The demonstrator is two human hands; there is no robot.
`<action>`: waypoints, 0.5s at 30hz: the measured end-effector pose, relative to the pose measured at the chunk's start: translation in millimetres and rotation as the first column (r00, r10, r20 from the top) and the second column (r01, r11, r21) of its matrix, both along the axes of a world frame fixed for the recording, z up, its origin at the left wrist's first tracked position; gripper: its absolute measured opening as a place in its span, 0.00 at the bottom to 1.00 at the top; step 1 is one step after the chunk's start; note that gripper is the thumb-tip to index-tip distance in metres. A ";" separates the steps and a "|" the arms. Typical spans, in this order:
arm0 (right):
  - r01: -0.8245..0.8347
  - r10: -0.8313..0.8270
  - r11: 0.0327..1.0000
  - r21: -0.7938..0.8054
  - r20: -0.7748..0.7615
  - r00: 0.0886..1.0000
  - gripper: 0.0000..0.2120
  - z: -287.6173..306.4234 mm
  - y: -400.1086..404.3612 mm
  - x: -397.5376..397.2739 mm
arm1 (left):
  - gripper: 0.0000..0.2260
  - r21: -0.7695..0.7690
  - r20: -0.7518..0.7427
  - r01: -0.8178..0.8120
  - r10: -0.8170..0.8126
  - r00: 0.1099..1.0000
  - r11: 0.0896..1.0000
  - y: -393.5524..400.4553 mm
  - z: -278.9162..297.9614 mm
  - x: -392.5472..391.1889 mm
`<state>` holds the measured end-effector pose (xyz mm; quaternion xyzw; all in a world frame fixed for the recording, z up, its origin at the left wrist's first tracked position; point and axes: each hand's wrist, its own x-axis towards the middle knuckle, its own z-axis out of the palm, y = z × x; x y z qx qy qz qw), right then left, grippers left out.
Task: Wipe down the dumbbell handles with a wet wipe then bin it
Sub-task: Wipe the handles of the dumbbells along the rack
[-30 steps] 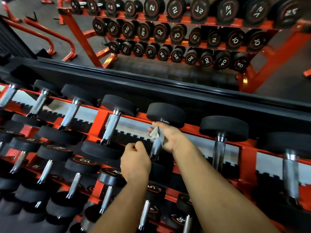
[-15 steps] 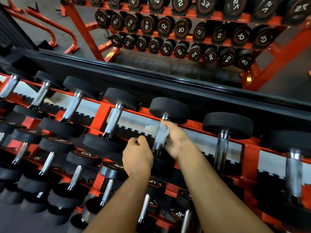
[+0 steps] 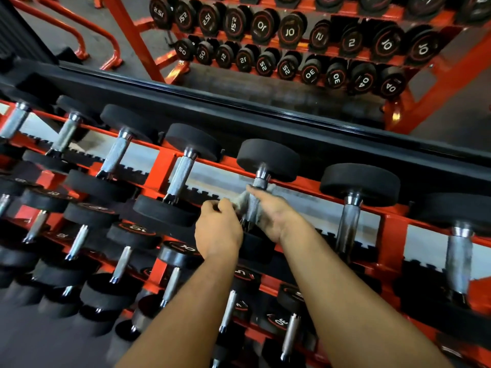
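1. Orange racking fills the view: a tiered dumbbell rack [image 3: 164,166] runs across the foreground, and a mirror [image 3: 265,75] behind its dark top ledge shows rows of numbered dumbbell ends in reverse.
2. On the far left, the rack's top tier holds several dumbbells with knurled chrome handles, their black round heads resting on the orange rails; lower tiers carry smaller ones marked 10 and 5.
3. Left of centre, an untouched dumbbell [image 3: 183,168] lies with its handle bare, just beside the one being worked on.
4. Below and right of it, the left hand [image 3: 218,229] is seen from the back, with curled fingers pinching the left edge of the wet wipe [image 3: 243,201].
5. At centre, the wipe is a pale grey, crumpled sheet wrapped around the handle of the middle dumbbell [image 3: 267,160], covering the handle's mid part while chrome shows above it.
6. Just right of that, the right hand [image 3: 271,211] lies along the handle's right side, pressing the wipe against the metal, with one finger stretched up towards the dumbbell's far head; how far its other fingers curl round the handle I cannot tell.
7. Further right, two larger dumbbells rest on the same tier, apart from both hands.
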<state>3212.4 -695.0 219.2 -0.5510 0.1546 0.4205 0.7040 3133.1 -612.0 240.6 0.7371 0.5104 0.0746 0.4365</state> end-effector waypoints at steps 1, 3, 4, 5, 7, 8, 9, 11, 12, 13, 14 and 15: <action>-0.007 0.007 1.000 -0.004 0.020 1.000 0.13 3.6 4.3 -0.9 | 0.15 0.000 0.005 -0.003 0.003 1.000 1.000 0.1 -0.2 0.0; -0.016 0.017 0.999 -0.046 0.019 1.000 0.16 4.5 8.5 -3.2 | 0.15 0.004 0.003 -0.003 0.003 1.000 1.000 0.1 -1.2 -0.2; -0.025 0.028 0.997 -0.072 0.035 0.999 0.17 5.5 6.8 -6.8 | 0.16 0.006 -0.005 -0.001 0.001 1.000 1.000 0.9 -1.2 0.1; -0.057 0.063 0.993 -0.100 0.063 0.996 0.15 0.4 3.3 -9.1 | 0.16 0.001 -0.011 -0.003 0.003 1.000 1.000 1.5 -1.3 -1.2; -0.134 0.163 0.970 -0.202 0.136 0.977 0.10 -3.3 -5.2 -15.3 | 0.15 -0.013 -0.014 -0.001 0.001 1.000 1.000 1.4 0.0 -0.6; -0.154 0.210 0.947 -0.282 0.181 0.961 0.09 -4.7 -9.1 -18.8 | 0.14 -0.018 -0.021 -0.003 0.002 1.000 1.000 1.6 0.7 -1.3; -0.148 0.238 0.923 -0.355 0.227 0.944 0.09 -2.4 -14.4 -21.0 | 0.13 -0.022 -0.026 -0.002 0.001 1.000 1.000 1.2 2.2 -0.9; -0.154 0.334 0.865 -0.477 0.319 0.887 0.09 10.1 -22.1 -27.7 | 0.11 -0.030 -0.026 0.004 -0.005 1.000 1.000 0.9 3.8 -1.0; -0.185 0.420 0.826 -0.533 0.363 0.832 0.09 15.9 -25.4 -30.7 | 0.11 -0.034 -0.027 0.009 -0.010 1.000 0.999 0.6 4.2 -1.1; -0.239 0.522 0.770 -0.592 0.368 0.769 0.10 21.9 -29.7 -32.8 | 0.10 -0.036 -0.028 0.013 -0.014 1.000 0.999 0.6 4.7 -1.7; -0.284 0.609 0.711 -0.643 0.362 0.706 0.12 29.3 -32.5 -33.2 | 0.11 -0.035 -0.027 0.017 -0.018 0.999 0.999 1.2 4.3 -1.0; -0.318 0.675 0.654 -0.686 0.341 0.654 0.14 35.8 -36.7 -32.9 | 0.12 -0.034 -0.029 0.018 -0.019 0.999 0.999 1.2 3.5 -1.5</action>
